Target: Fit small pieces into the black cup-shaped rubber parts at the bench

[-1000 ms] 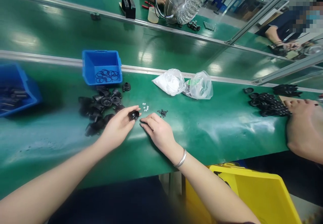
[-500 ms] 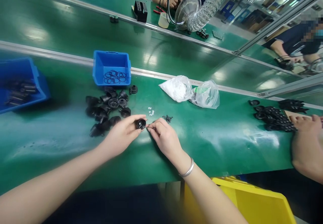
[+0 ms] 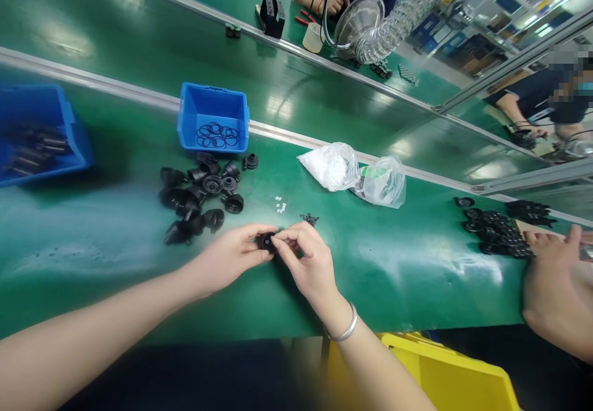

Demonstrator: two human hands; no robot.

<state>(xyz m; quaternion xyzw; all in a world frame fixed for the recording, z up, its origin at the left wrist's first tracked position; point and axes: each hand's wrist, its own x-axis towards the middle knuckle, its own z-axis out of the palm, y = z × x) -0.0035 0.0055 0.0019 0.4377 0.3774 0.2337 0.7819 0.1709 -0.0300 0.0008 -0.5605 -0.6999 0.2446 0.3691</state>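
My left hand grips a small round black part above the green table. The pinched fingertips of my right hand touch the part's right side; whatever they hold is too small to make out. Several black plastic parts lie in a pile to the left. Beyond my hands are a few tiny white pieces and a cluster of tiny black rings.
A blue bin holds thin black rings; another blue bin stands at the left. Two plastic bags lie near the metal rail. A person's hand is by more black parts. A yellow bin sits below the table edge.
My right hand has moved from beside the black part onto its edge. The view has shifted slightly.
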